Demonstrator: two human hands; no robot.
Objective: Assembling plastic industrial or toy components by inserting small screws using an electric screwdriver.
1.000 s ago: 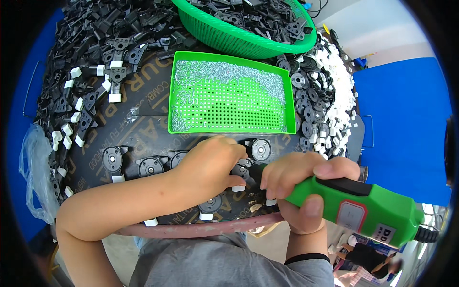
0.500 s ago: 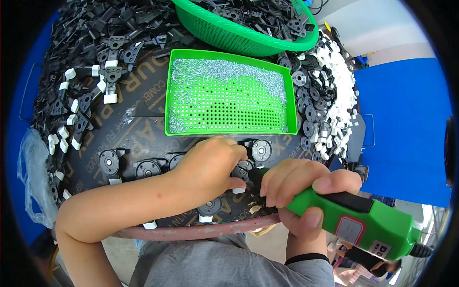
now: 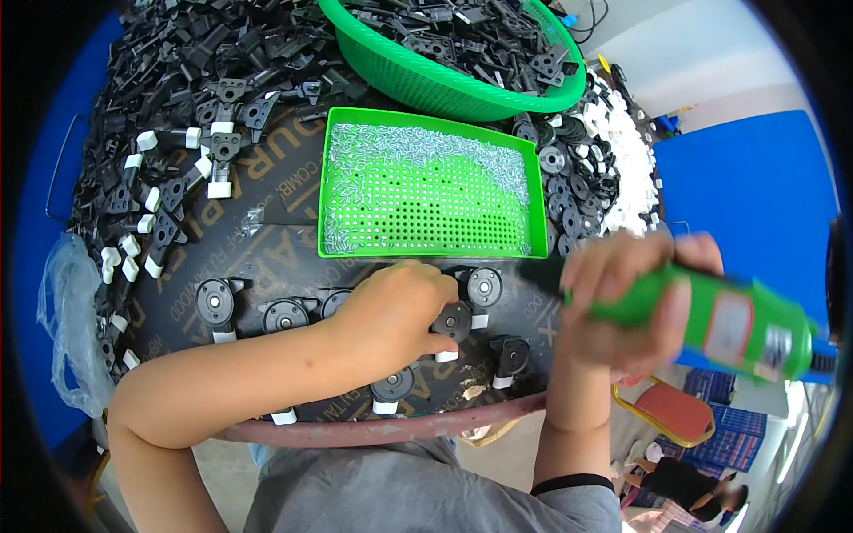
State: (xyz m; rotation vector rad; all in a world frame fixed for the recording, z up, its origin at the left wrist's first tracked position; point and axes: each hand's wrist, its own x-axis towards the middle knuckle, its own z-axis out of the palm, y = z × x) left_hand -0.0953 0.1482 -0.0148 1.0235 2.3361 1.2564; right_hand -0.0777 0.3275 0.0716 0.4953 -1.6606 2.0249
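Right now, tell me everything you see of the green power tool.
The green power tool looks plastic, with two pale labels, one red-bordered, a black nose and a black cord end. Blurred, it slants across the picture in the right hand's grip, rear lower, nose pointing left near the lower right corner of the green screw tray. I cannot tell whether the nose touches anything.

From your head, a wide fisheye camera looks down, near your left hand, right hand and table.
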